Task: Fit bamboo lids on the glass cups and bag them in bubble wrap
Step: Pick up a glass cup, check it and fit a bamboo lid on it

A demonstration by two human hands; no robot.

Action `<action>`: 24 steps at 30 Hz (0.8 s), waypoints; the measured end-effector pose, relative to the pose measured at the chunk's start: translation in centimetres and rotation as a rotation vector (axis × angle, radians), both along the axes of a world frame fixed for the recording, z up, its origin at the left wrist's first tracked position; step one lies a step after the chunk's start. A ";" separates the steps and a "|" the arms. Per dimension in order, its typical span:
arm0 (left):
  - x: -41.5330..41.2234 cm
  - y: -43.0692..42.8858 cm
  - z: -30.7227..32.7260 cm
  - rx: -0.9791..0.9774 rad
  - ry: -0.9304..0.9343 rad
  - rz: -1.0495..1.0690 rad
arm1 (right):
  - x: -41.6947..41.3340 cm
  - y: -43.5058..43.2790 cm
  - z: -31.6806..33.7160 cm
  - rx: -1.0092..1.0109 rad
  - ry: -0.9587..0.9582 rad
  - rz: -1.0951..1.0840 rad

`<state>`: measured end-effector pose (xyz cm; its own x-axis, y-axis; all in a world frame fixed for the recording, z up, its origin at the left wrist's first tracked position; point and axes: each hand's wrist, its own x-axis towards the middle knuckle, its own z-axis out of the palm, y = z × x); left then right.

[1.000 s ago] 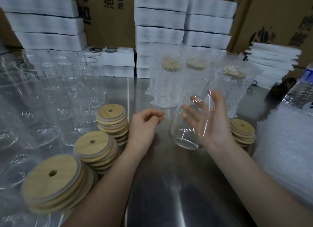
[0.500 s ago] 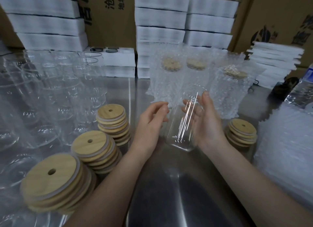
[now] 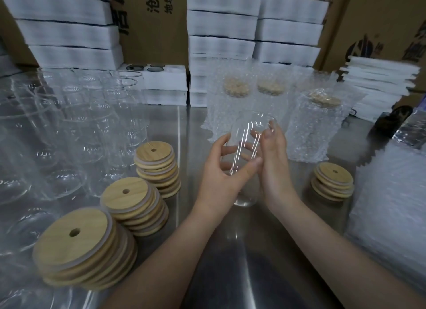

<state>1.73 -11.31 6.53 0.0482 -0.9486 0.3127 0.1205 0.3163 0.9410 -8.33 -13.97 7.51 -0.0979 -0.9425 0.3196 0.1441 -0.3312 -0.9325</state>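
Far to the left of the held glass cup (image 3: 249, 147), a crowd of empty cups (image 3: 69, 128) stands lidless on the steel surface (image 3: 230, 262). Between them and the held cup rise three stacks of bamboo lids (image 3: 136, 207), each lid with a small hole. They are set close enough, I judge, for the left hand to take one without a stretch.

The left hand (image 3: 219, 179) wraps the held cup's lower body, thumb across its near side. The right hand (image 3: 274, 161) cradles its right side, fingers curling behind the glass up toward the rim. Both hands hold it leaning a little, its open mouth away from the person; whether its base touches the surface I cannot tell. The two-handed hold looks like steadying or checking the cup before a lid goes on, a step not yet done.

Just behind the held cup stand finished cups in bubble wrap (image 3: 315, 133), lids showing through. Right of it sits a shorter stack of lids (image 3: 333, 182), and farther right a heap of bubble-wrap bags (image 3: 391, 205), probably the supply for bagging. White foam trays (image 3: 221, 25) and cardboard cartons (image 3: 152, 20) wall off the back. What stands in the way is chiefly the wrapped cups: a forward reach could tip them.
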 end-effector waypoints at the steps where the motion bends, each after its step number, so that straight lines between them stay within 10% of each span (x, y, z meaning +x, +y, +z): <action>1: 0.0 -0.1 0.0 0.009 0.049 -0.007 | 0.1 0.0 0.0 0.002 0.015 0.004; 12: 1.0 -0.9 0.1 0.212 0.451 -0.186 | 0.7 0.2 0.4 0.149 -0.135 0.214; 24: 0.9 -1.3 -0.3 0.063 0.308 -0.201 | 0.5 0.7 0.6 0.181 -0.207 0.130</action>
